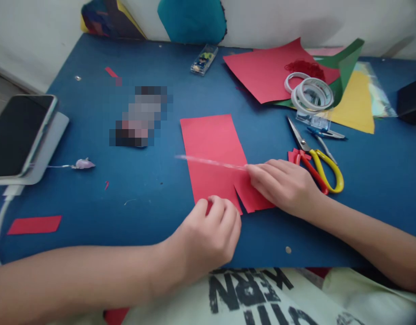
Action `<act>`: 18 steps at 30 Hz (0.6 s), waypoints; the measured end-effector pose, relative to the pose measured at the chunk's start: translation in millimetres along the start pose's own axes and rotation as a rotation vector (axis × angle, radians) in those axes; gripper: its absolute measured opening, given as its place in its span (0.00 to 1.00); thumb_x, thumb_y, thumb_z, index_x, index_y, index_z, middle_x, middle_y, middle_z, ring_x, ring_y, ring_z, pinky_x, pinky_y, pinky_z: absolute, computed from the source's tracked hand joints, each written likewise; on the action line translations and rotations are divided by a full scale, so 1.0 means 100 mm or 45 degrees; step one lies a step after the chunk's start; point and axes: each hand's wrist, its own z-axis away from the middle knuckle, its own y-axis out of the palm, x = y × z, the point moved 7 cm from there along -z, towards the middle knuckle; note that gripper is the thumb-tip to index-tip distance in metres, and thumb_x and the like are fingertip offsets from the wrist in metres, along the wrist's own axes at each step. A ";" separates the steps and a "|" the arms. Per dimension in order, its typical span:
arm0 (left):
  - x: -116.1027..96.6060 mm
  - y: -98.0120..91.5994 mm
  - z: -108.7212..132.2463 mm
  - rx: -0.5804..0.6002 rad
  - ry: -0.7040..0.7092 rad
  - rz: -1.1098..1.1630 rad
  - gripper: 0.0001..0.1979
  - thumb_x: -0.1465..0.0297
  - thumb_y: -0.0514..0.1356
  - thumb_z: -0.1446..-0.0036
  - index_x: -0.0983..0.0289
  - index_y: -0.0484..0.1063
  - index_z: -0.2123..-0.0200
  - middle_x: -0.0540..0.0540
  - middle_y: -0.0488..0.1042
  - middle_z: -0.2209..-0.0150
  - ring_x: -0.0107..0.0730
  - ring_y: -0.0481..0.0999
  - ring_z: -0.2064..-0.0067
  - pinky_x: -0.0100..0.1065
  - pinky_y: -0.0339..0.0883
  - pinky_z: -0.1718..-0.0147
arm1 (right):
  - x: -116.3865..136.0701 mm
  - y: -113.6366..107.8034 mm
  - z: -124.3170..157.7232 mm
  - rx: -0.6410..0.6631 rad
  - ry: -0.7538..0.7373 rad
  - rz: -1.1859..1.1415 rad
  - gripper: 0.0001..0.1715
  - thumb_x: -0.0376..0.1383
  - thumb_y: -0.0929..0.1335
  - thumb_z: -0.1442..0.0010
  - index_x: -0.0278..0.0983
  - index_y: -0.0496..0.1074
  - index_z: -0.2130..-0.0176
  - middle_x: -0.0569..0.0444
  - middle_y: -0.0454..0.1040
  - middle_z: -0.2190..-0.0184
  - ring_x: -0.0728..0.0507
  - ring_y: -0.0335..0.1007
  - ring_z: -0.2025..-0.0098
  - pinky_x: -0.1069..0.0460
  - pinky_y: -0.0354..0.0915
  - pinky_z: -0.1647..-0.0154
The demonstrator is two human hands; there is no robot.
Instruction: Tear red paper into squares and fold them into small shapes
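Note:
A red paper sheet [212, 149] lies on the blue table, with a slit near its lower right side. My left hand [216, 225] rests on the sheet's lower edge, its fingers curled in; what they hold, if anything, is hidden. Over the right side of the paper, my right hand [278, 183] pinches one end of a thin clear strip [211, 161], which stretches leftward across the sheet. Just right of that hand are scissors [318, 162] with one red and one yellow handle.
Tape rolls [312, 94] and coloured papers [258, 76] lie at the back right. A phone [21, 131] sits on a white object at the left. A small red strip [35, 225] lies at the front left. A blurred-out object [140, 117] is left of the sheet.

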 end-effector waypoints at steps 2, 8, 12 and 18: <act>0.21 -0.01 -0.03 0.015 -0.194 0.341 0.23 0.57 0.50 0.39 0.69 0.74 0.72 0.58 0.73 0.76 0.38 0.73 0.74 0.36 0.64 0.80 | -0.08 -0.10 0.01 -0.163 0.179 0.026 0.11 0.27 0.69 0.43 0.28 0.70 0.57 0.50 0.76 0.74 0.47 0.70 0.75 0.53 0.66 0.73; 0.82 0.32 -0.13 0.213 -1.022 1.788 0.21 0.61 0.41 0.33 0.67 0.69 0.61 0.58 0.78 0.65 0.31 0.78 0.66 0.31 0.72 0.71 | 0.27 -0.27 -0.10 -0.208 -0.069 0.150 0.13 0.35 0.67 0.40 0.32 0.72 0.55 0.47 0.79 0.65 0.45 0.73 0.70 0.51 0.67 0.73; 1.16 0.39 -0.23 0.165 -1.146 1.713 0.13 0.68 0.45 0.35 0.67 0.65 0.66 0.58 0.78 0.70 0.29 0.76 0.74 0.34 0.71 0.72 | 0.28 -0.32 -0.18 -0.214 -0.184 -0.142 0.31 0.52 0.59 0.36 0.30 0.70 0.50 0.40 0.75 0.54 0.39 0.73 0.55 0.47 0.70 0.63; 1.45 0.40 -0.42 0.497 -0.557 0.909 0.10 0.70 0.51 0.41 0.64 0.68 0.72 0.50 0.73 0.77 0.28 0.70 0.75 0.30 0.60 0.75 | -0.24 -0.14 -0.40 -0.076 0.038 -0.141 0.23 0.36 0.61 0.34 0.39 0.60 0.40 0.45 0.63 0.39 0.36 0.57 0.38 0.39 0.55 0.44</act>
